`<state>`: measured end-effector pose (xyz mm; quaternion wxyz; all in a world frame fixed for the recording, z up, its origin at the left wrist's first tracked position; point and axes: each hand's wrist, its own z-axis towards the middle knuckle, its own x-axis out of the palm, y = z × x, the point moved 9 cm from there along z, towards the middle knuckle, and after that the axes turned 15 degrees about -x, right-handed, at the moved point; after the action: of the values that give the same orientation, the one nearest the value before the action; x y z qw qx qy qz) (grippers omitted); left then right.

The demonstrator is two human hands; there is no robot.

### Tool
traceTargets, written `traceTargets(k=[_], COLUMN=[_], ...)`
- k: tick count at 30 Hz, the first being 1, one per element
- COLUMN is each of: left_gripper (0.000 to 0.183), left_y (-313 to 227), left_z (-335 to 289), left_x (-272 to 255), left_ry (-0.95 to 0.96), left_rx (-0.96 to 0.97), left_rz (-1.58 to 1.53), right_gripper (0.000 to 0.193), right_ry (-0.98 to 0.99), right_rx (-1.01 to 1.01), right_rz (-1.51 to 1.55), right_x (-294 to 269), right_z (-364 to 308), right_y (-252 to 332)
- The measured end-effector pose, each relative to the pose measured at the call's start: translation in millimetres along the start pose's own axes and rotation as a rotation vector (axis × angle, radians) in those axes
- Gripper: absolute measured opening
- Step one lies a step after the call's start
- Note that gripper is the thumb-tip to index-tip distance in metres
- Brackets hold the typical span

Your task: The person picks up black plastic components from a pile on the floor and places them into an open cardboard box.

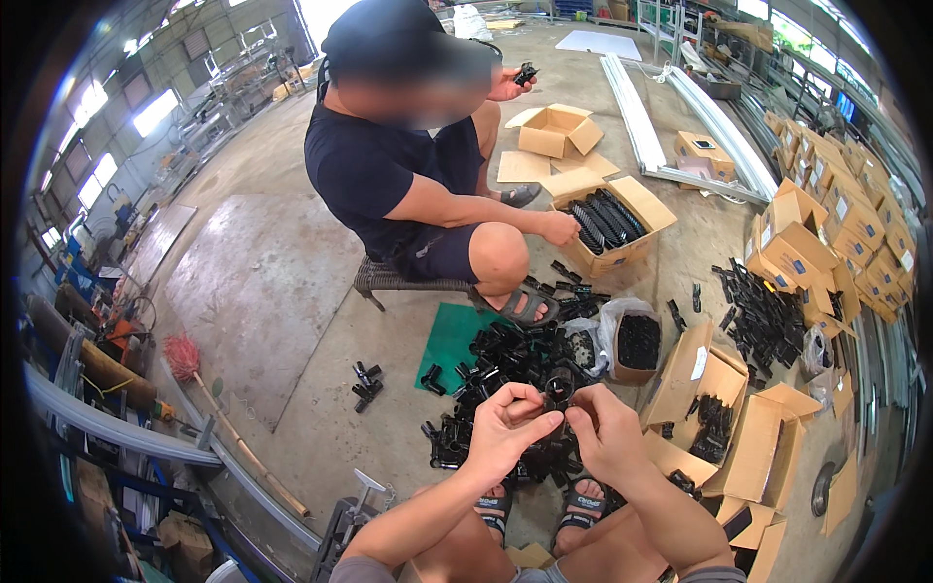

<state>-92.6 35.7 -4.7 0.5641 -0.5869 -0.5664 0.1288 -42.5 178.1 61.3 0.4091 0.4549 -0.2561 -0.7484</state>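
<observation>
A glossy black tubular fitting (559, 385) is held up between my two hands, above a heap of similar fittings. My left hand (507, 429) has its fingers curled, with index finger and thumb near the fitting's left side. My right hand (606, 433) pinches its lower right side between thumb and bent fingers. What lies between the fingertips is too small to make out. Below and beyond my hands spreads the heap of black fittings (465, 396), partly on a green sheet (449, 333).
Across from me a seated person (389, 185) holds a black part (525, 74) and reaches into a carton of black parts (637, 199). An open carton (680, 364) stands right, near a bagged box of small black pieces (639, 342). A broom (238, 428) lies left.
</observation>
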Motion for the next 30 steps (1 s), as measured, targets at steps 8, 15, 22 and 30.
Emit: traceTargets(k=[8, 15, 22, 30], left_gripper=[0.031, 0.029, 0.027, 0.027], left_y=[-2, -4, -11, -2], left_z=[-2, -4, -7, 8], left_x=[5, 5, 8, -8], left_ry=[0.018, 0.013, 0.011, -0.008], left_rx=[0.025, 0.051, 0.055, -0.014], left_rz=[0.016, 0.067, 0.034, -0.004], right_gripper=[0.014, 0.019, 0.032, 0.017], right_ry=[-0.016, -0.055, -0.067, -0.101], right_rx=[-0.074, -0.105, 0.110, 0.138], right_rz=[-0.035, -0.038, 0.100, 0.209], right_x=[-2, -2, -10, -3], right_z=[-3, -1, -6, -5], right_y=[-3, -3, -22, -33])
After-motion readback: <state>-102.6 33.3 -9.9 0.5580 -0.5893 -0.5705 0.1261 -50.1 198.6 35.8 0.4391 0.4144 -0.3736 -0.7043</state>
